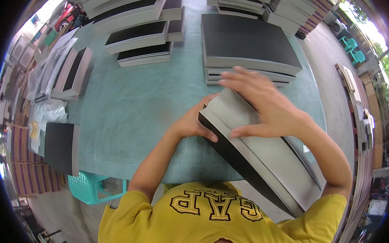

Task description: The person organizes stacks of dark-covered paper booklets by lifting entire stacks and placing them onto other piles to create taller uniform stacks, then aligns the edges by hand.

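A thick stack of thin boards [267, 153] with black outer faces stands on its edge, slanting from the table toward my right side. Its layered pale grey edges face up. My left hand [196, 121] grips the far left corner, the thumb pressed on the black face and the other fingers partly hidden behind the corner. My right hand [264, 103] is spread over the top edges near the far end, its fingers apart and slightly blurred. The right thumb lies along the layered edges; whether the fingertips touch is hard to tell.
On the green-covered table [125, 114], more black-faced stacks [245, 41] stand at the back right and others [139, 34] at the back left. Along the left edge are plastic-wrapped stacks [60, 68] and a dark block [61, 146]. A turquoise stool [89, 188] stands below.
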The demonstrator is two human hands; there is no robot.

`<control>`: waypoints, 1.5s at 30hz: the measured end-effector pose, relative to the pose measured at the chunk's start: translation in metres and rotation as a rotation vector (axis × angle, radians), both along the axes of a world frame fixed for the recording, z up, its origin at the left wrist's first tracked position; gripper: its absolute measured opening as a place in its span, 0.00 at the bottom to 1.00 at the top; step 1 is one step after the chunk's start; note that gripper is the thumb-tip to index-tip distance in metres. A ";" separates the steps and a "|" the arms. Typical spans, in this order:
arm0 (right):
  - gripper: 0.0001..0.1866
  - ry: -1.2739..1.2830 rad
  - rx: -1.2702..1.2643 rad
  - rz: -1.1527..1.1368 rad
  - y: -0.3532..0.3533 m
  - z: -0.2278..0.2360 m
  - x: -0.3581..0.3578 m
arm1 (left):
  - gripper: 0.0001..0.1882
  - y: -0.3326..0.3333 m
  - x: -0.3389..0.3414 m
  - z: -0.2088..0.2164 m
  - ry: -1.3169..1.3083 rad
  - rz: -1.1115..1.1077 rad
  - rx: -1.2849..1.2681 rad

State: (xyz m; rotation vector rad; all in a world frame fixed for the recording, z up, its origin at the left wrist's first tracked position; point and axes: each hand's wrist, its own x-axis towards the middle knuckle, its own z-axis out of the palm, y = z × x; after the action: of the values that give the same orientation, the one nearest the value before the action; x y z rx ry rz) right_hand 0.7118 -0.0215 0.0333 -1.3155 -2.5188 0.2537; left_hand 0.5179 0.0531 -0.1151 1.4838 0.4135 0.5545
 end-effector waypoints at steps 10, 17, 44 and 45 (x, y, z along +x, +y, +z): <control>0.32 0.113 -0.126 0.184 0.031 -0.036 -0.014 | 0.39 -0.052 -0.030 0.033 0.109 0.698 0.974; 0.31 0.108 -0.131 0.206 0.036 -0.036 -0.006 | 0.31 -0.054 -0.028 0.036 0.141 0.659 0.980; 0.15 0.113 -0.122 0.264 0.036 -0.036 -0.003 | 0.28 -0.059 -0.036 0.041 0.123 0.671 0.902; 0.13 0.116 -0.138 0.254 0.034 -0.034 -0.004 | 0.27 -0.059 -0.036 0.037 0.096 0.686 0.917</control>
State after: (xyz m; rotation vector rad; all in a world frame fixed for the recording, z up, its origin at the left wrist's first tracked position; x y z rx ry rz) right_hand 0.7081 0.0129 -0.0011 -0.9908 -2.6041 0.5508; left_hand 0.4821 -0.0054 -0.0778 2.2475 0.8213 1.3411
